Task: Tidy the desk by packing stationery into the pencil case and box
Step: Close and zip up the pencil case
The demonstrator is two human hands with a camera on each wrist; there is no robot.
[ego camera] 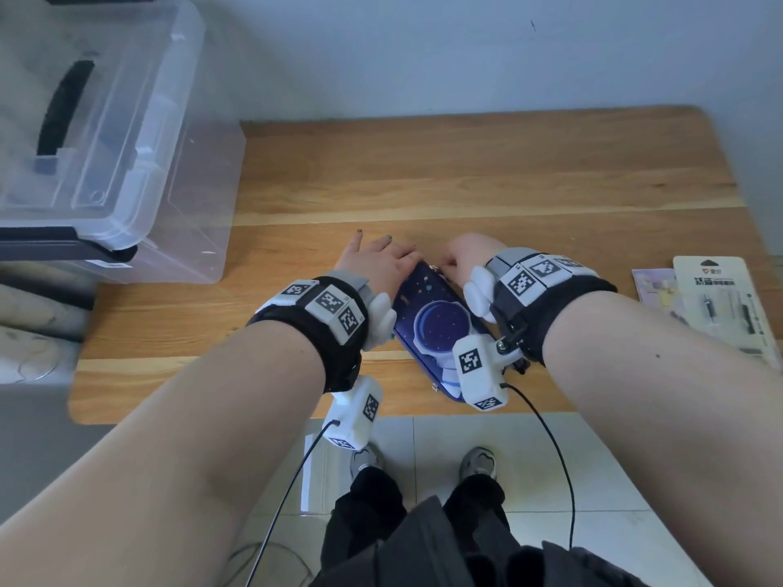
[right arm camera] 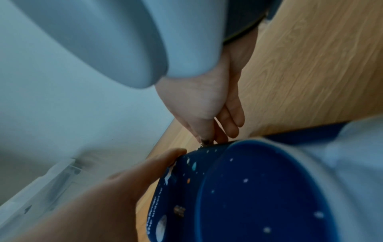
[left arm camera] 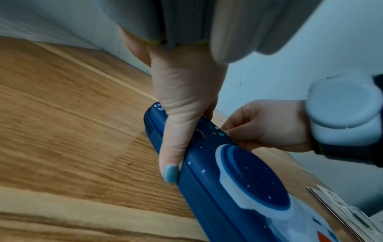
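Note:
A dark blue pencil case (ego camera: 436, 319) printed with an astronaut lies zipped on the wooden desk (ego camera: 466, 184), its long axis pointing away from me. My left hand (ego camera: 377, 260) braces its far left end. The thumb (left arm camera: 176, 147) lies straight along the lid's edge and the fingers stretch flat onto the desk beyond. My right hand (ego camera: 462, 256) is at the far right corner, where thumb and forefinger pinch the small metal zipper pull (right arm camera: 204, 142). The wrist views show the case (left arm camera: 238, 180) (right arm camera: 259, 188) close up under both hands.
A clear plastic storage box (ego camera: 106, 120) with a lid stands off the desk's left end. A blister pack of pens (ego camera: 720, 307) lies on a pale card (ego camera: 652, 286) at the right edge. The desk's near edge runs just below the case.

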